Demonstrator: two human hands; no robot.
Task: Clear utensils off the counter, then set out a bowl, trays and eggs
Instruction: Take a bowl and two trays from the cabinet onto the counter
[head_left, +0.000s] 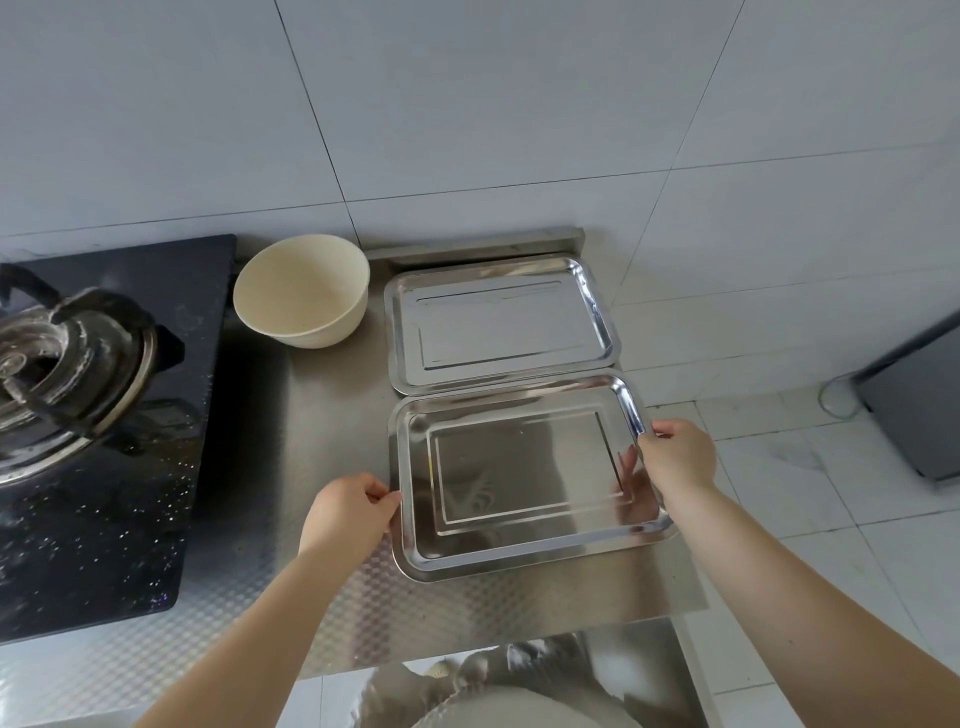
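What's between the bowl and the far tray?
Nothing: the head view shows only a bare strip of steel counter between the bowl and far tray.

Both forearms are bare to each hand, left (347, 512) and right (678, 453), with no sleeves.

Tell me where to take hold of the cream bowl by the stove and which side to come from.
Grip the cream round bowl by its rim, coming from above on its near right side. It stands upright and open, so the thin rim is free to pinch. The black gas stove crowds its left and the far steel tray sits close on its right, so a low side approach looks tighter.
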